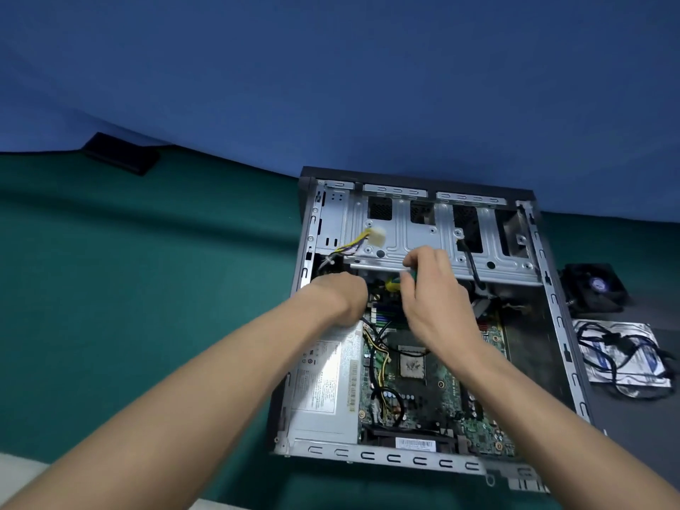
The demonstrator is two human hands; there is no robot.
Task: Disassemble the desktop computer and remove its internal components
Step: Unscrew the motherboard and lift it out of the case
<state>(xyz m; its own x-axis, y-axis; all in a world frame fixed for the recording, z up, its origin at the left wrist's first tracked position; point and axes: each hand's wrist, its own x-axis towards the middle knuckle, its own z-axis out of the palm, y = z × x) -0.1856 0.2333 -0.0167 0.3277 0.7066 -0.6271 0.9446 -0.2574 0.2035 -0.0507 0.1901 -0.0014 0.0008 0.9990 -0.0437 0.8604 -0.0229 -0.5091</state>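
A: Why is the computer case (427,314) lying flat on the green surface (147,288) with its side open?

B: So the inside faces up. The motherboard (434,384), the power supply (327,380) along the left wall and the drive cage (434,233) at the far end can all be reached from above.

A: And the hands?

B: Both are at the far edge of the board, just under the cage lip. The right hand (430,288) has its fingers (415,259) closed around a green-handled tool (412,276), which I take for a screwdriver; a yellow part shows just below it. The left hand (342,292) is curled down into the gap beside the power supply. Its fingers are hidden behind the wrist, so I cannot tell whether they hold anything. My guess is that it steadies a cable or connector while the right hand works.

A: What lies outside the case?

B: A fan with its heatsink (592,288) and a drive with loose cables (622,358) on top sit to the right on the surface, apart from the case, likely set there to keep the work area free. The bare processor (412,362) in the middle of the board fits that. A white connector (377,237) rests loose on the cage.
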